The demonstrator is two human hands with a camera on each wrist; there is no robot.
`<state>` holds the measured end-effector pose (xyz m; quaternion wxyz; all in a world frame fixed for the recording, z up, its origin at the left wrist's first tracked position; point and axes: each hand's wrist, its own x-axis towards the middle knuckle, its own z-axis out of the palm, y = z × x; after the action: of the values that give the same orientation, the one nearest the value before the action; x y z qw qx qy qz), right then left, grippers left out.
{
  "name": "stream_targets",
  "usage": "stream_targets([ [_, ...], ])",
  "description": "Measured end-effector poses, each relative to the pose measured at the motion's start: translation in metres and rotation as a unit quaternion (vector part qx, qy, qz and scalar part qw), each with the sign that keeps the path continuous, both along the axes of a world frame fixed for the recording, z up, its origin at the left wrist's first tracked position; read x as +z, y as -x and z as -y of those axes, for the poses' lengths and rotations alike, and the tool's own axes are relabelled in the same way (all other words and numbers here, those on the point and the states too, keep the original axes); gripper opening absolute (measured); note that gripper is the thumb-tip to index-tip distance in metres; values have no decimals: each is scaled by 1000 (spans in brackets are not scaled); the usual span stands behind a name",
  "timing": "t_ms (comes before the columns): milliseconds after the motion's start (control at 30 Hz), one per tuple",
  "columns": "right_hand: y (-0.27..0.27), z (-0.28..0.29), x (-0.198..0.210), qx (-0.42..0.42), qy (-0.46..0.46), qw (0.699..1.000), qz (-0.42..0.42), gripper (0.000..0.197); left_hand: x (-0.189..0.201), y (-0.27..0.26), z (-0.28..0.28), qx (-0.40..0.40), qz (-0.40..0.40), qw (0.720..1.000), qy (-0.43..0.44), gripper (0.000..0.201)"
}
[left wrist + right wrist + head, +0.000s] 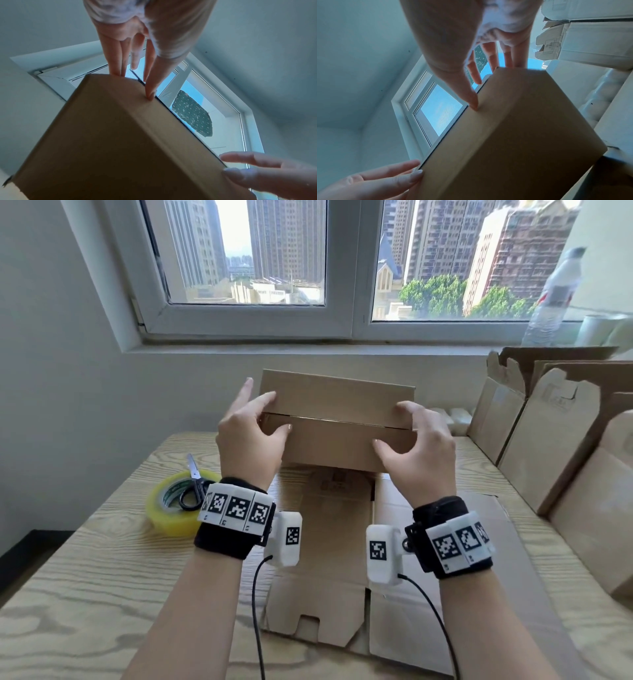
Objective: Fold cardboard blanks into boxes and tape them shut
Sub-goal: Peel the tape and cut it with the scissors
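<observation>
both hands are holding the cardboard box point(337, 419) above the table point(102, 570): left hand point(248, 436) and right hand point(419, 446) fingers are curling round its ends, thumbs pressing the near face.

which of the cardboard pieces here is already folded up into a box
The box held between the left hand and right hand. The blank under the wrists lies flat on the table, and the blanks at right lean unfolded.

Folded brown box point(337, 436) above table
</observation>
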<state>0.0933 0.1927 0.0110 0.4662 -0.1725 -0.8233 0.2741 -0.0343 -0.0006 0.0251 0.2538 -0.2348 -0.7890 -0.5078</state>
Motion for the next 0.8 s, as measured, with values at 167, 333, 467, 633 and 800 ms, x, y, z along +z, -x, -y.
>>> stream_targets([
  [167,0,1,1,-31,-7,999,-22,52,-1,1,-1,6,20,999,35,53],
  [333,0,-3,-4,-54,-1,999,-2,51,-6,0,-5,-8,77,996,43,51],
  [467,3,-6,-16,-52,29,996,69,54,-15,-2,-10,22,109,989,95,43],
  [633,8,-9,-30,-68,50,988,131,60,-25,0,-14,43,161,976,142,26],
  [800,9,-10,-34,-71,96,984,136,65,-30,1,-19,24,192,967,164,21],
])
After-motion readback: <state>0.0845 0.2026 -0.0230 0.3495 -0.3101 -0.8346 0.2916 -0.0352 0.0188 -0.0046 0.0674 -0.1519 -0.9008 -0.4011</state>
